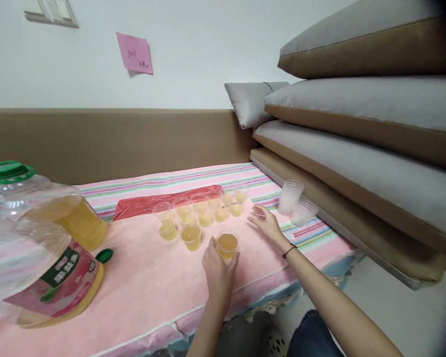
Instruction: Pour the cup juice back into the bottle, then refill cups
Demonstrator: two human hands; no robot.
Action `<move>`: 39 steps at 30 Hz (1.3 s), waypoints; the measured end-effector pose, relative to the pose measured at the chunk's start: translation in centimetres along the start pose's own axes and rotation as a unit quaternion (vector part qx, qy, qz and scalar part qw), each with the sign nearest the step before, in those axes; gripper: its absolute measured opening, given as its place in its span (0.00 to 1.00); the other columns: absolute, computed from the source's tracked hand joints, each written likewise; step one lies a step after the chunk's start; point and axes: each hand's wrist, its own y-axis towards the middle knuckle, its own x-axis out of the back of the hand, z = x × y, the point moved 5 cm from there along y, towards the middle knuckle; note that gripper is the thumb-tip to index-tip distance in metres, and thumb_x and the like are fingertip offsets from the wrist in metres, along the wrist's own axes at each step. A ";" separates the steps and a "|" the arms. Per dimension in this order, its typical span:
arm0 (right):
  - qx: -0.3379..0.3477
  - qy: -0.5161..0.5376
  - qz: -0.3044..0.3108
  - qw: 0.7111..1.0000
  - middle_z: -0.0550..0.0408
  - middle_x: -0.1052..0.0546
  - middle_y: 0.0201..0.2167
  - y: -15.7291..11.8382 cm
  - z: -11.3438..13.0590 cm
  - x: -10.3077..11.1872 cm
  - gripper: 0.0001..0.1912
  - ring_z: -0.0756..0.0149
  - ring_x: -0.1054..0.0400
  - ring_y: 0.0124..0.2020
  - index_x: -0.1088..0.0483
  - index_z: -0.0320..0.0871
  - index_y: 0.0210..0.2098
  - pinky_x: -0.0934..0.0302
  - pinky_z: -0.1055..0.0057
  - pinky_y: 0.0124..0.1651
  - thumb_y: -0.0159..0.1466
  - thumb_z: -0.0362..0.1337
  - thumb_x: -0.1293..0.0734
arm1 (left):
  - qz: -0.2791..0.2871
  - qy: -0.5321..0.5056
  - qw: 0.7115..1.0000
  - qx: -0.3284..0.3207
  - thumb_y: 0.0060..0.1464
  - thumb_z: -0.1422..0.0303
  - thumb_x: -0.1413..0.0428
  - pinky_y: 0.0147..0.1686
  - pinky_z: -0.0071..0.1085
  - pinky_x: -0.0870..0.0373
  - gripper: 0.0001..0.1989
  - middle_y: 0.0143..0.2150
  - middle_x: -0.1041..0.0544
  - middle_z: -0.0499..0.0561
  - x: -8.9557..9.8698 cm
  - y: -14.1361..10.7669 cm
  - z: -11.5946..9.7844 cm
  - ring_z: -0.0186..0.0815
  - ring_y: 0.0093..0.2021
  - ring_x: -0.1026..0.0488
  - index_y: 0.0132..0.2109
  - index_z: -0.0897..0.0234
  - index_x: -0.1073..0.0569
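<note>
Pink cloth [141, 282] is spread under the filled cup [227, 242], gripped at its sides by the left hand [218, 265]; the right hand [266, 224] is held loosely spread. Likely light and flimsy, the cup is best held gently below its rim.

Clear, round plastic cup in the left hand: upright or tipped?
Upright: the clear, round plastic cup in the left hand has its rim up, with yellow liquid inside.

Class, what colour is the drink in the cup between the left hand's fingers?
Amber-yellow; the drink shows best in the head view.
</note>
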 end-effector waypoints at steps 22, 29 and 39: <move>-0.013 0.082 -0.068 0.994 0.44 0.24 0.52 -2.2 2.3 -2.1 0.35 0.51 0.27 0.52 0.34 0.47 0.54 0.33 0.49 0.57 0.50 0.52 0.25 | 0.119 -0.203 0.971 0.045 0.42 0.63 0.35 0.56 0.45 0.31 0.29 0.53 0.24 0.56 3.5 1.0 0.1 0.46 0.54 0.27 0.52 0.62 0.32; 0.006 0.096 0.001 0.995 0.45 0.24 0.51 -8.1 8.2 -3.6 0.31 0.51 0.27 0.53 0.33 0.49 0.54 0.28 0.53 0.51 0.53 0.46 0.25 | 0.117 -0.197 0.973 0.021 0.43 0.62 0.35 0.54 0.41 0.31 0.28 0.51 0.23 0.55 7.5 0.2 1.3 0.44 0.53 0.26 0.52 0.62 0.31; 0.060 0.058 0.056 0.995 0.49 0.25 0.53 -11.3 10.6 -6.8 0.27 0.52 0.30 0.56 0.31 0.52 0.50 0.30 0.54 0.53 0.51 0.36 0.27 | 0.107 -0.212 0.971 0.005 0.42 0.63 0.34 0.54 0.41 0.30 0.30 0.51 0.23 0.55 9.3 0.0 3.5 0.45 0.53 0.26 0.53 0.62 0.32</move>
